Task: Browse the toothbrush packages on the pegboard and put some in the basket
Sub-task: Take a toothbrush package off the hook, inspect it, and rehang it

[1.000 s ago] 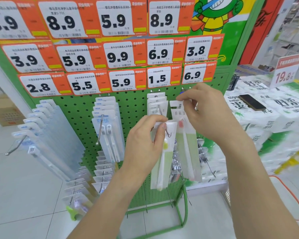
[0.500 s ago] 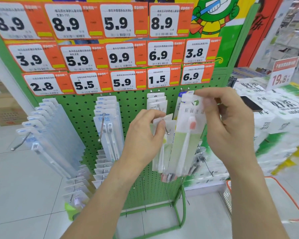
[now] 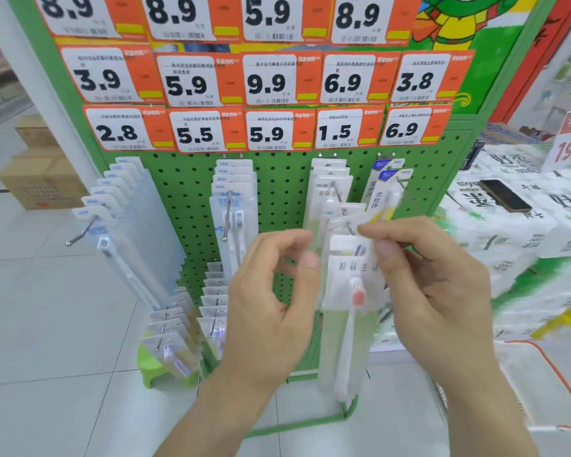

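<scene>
Head view: on the left I see clear toothbrush packs (image 3: 126,225) fanned on a hook of the green pegboard (image 3: 277,179), with white ones (image 3: 234,206) on the next hook. My left hand (image 3: 271,305) hovers mid-frame, its grip loosely curled and holding nothing. Just right of it, my right hand (image 3: 435,288) pinches the top of a green-and-white toothbrush package (image 3: 350,324), which hangs down in front of the pegboard. The orange-rimmed basket (image 3: 554,367) sits on the floor at lower right.
</scene>
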